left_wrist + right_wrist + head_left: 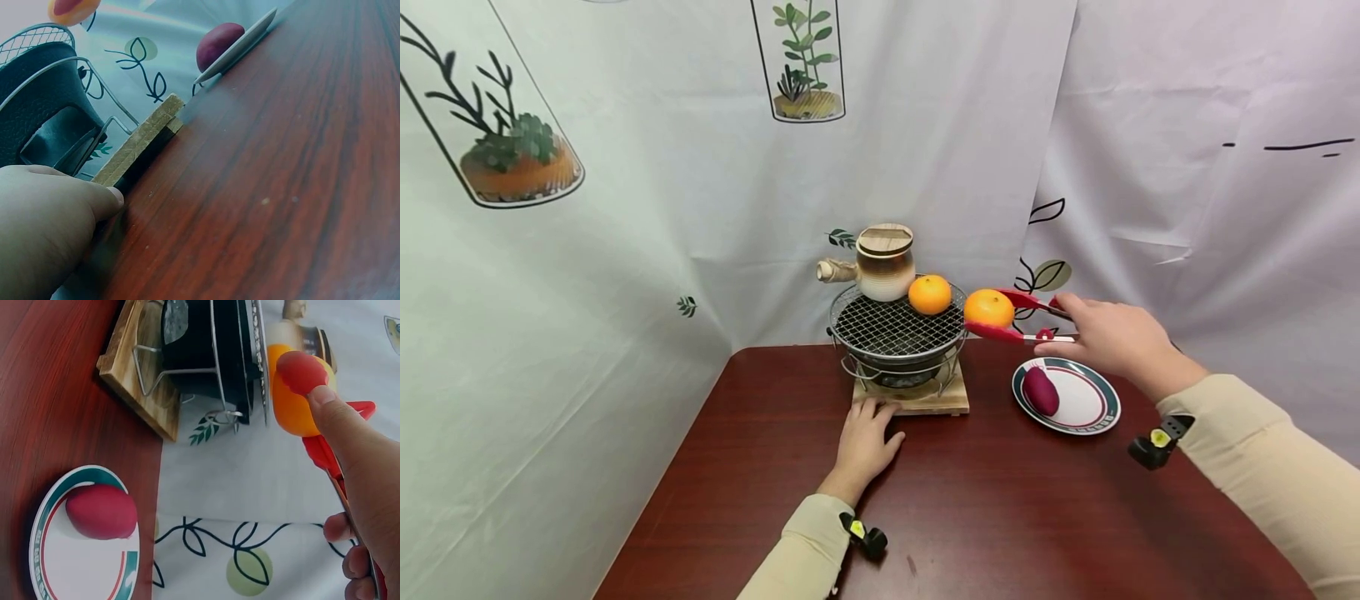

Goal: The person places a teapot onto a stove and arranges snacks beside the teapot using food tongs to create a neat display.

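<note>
My right hand grips red tongs that clamp an orange in the air just right of the grill's mesh. In the right wrist view the tongs' red tip presses on that orange. A second orange and a small clay pot with a wooden lid sit on the mesh. My left hand rests flat on the table, fingertips touching the wooden base under the grill; the base also shows in the left wrist view.
A white plate with a green and red rim lies right of the grill with a purple sweet potato on it. A dark red table carries everything. Printed cloth hangs close behind and at both sides.
</note>
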Available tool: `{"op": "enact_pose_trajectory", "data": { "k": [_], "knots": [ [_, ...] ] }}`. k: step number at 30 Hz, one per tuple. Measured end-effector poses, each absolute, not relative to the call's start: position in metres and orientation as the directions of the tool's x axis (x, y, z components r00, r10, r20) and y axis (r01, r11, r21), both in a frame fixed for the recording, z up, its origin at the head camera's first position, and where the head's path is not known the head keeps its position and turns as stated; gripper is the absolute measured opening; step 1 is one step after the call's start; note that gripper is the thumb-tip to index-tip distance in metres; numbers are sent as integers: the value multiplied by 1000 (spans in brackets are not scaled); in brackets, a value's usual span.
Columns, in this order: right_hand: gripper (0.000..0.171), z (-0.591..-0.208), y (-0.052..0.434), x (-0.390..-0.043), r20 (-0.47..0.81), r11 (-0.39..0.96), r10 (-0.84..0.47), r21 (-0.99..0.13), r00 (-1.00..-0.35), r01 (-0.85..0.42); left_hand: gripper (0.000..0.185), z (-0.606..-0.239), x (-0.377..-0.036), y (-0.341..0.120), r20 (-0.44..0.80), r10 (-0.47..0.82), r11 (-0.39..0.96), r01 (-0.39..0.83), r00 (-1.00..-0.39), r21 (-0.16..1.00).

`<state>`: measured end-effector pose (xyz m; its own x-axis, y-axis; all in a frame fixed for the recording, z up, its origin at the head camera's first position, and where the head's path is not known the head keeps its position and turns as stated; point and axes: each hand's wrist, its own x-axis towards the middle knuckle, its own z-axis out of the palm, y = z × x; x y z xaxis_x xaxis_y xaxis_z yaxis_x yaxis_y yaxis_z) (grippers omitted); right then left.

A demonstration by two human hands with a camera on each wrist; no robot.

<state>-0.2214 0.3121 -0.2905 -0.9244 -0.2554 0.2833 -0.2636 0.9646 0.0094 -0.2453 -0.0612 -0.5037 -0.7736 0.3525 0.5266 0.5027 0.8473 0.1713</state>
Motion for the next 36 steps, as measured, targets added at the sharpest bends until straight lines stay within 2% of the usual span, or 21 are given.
{"op": "enact_pose_trajectory", "data": {
  "k": [5, 12, 20, 28, 36],
  "knots": [
    [88, -290, 307, -224, 296, 960, -271, 14, -916, -279, 44, -504, -246, -61, 529, 353, 846, 504, -772, 171],
    [103, -291, 297, -229, 289, 954, -292, 22, -912, -298, 44, -504, -246, -61, 529, 352, 844, 506, -772, 177],
    [89, -292, 283, -234, 289, 942, -321, 4, -902, -334, 43, -503, -245, -61, 534, 349, 843, 507, -770, 181],
    [89, -293, 270, -236, 273, 935, -340, -1, -900, -354, 43, -505, -246, -62, 539, 352, 843, 509, -766, 174],
    [79, -292, 258, -239, 278, 930, -352, -8, -894, -368, 42, -506, -248, -62, 544, 350, 844, 508, -763, 170]
  ]
}}
